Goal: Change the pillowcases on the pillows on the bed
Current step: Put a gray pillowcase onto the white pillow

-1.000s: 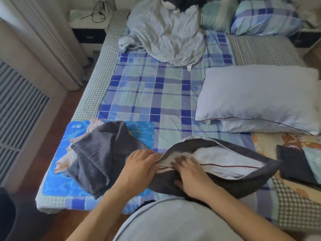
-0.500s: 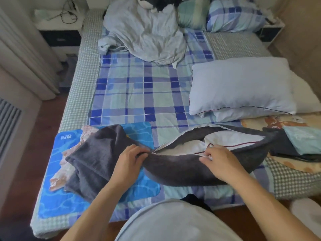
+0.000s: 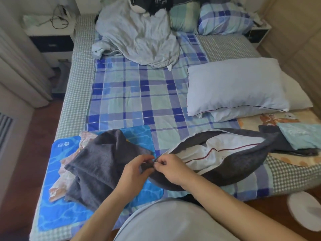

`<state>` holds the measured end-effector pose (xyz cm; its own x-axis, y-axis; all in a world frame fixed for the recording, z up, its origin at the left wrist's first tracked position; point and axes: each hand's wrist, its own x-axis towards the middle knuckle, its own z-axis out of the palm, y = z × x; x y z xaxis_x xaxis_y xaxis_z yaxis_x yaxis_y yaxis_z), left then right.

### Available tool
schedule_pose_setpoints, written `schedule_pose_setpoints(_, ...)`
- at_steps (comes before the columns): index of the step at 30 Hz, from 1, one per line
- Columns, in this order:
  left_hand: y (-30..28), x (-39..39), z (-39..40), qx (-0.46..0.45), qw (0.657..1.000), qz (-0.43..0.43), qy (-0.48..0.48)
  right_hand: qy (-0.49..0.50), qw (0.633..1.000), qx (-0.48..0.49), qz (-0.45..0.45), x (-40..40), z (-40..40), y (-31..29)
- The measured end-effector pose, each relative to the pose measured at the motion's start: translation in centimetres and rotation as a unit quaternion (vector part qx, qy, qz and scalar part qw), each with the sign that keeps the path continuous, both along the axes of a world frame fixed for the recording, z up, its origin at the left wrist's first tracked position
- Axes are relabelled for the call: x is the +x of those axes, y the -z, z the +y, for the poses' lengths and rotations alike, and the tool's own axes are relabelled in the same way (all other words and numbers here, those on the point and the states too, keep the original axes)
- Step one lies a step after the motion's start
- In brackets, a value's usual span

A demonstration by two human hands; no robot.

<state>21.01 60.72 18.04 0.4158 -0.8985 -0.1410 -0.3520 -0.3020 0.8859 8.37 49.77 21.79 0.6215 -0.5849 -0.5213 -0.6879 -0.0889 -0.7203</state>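
At the near edge of the bed, the left hand (image 3: 133, 173) and right hand (image 3: 171, 168) meet, both pinching the near corner of the dark grey terry pillowcase (image 3: 231, 169), probably at a zipper. Its long mouth gapes over the white, maroon-piped pillow (image 3: 220, 150), so this pillow looks dressed but unclosed. Farther back, two bare white pillows (image 3: 232, 87) lie stacked, seemingly awaiting covers, and two plaid-cased pillows (image 3: 224, 18) rest at the headboard.

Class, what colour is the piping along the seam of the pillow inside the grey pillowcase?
Dark red piping on a white pillow, clearest in the head view.
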Motion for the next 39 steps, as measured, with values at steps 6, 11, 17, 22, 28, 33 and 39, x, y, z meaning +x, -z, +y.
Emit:
schedule_pose_setpoints(6, 2.9, 0.6, 2.1, 0.02, 0.984, 0.172, -0.04, 0.004, 0.992, 0.126, 0.014, 1.5, 0.8, -0.9)
schedule_pose_setpoints(11, 3.7, 0.7, 2.4, 0.013, 0.957, 0.286, -0.04, 0.15, 0.915, 0.35, -0.135, 2.3, -0.1, -1.3)
schedule_pose_setpoints(17, 5.9, 1.2, 0.6, 0.076, 0.989, 0.109, 0.073, 0.261, 0.899, 0.332, -0.117, 0.8, -0.6, 1.2)
schedule_pose_setpoints(22, 6.7, -0.1, -1.4, 0.059, 0.997, 0.046, 0.011, 0.115, 0.991, 0.067, 0.032, -0.5, -1.4, 2.6)
schedule_pose_setpoints(28, 7.5, 0.0, -3.0, 0.117, 0.991, -0.002, 0.059, 0.19, 0.98, -0.036, 0.046, -0.8, -2.0, 3.2)
schedule_pose_setpoints(33, 9.2, 1.6, -1.7, 0.12, 0.988, 0.033, 0.089, 0.144, 0.989, -0.01, 0.03, -0.4, -2.0, 3.2)
schedule_pose_setpoints(39, 10.5, 1.1, -1.2, 0.106, 0.985, -0.133, -0.022, 0.1, 0.989, -0.074, 0.076, -0.7, -1.9, 3.4)
